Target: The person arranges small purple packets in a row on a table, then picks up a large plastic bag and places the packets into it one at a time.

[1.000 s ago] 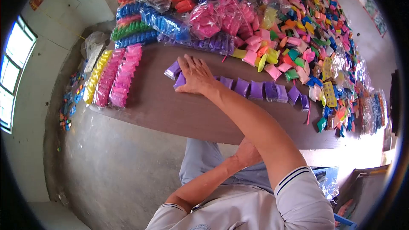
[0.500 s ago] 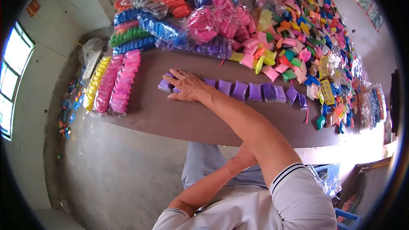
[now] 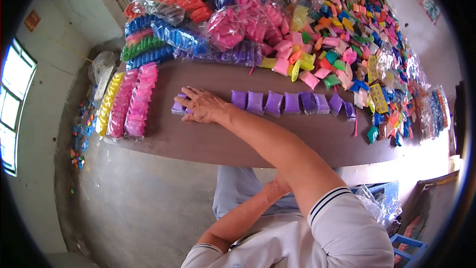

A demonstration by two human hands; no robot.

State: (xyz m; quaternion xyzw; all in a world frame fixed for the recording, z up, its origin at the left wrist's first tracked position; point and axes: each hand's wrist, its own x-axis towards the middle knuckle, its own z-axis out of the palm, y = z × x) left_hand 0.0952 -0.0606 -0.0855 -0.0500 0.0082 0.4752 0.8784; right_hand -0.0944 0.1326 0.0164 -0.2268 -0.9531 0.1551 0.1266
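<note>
Our open right hand [image 3: 204, 106] covers purple plastic packets [image 3: 178, 104] on the brown desk [image 3: 198, 145]; our left hand's [image 3: 282, 182] state we cannot tell.

On the left, bright light comes in through a window [image 3: 15, 89] in a pale wall [image 3: 49, 84]. The floor [image 3: 144, 193] is gray and smooth. A big brown table [image 3: 198, 141] has a curved near edge. A blue stool [image 3: 404, 248] is near, on the right.
</note>
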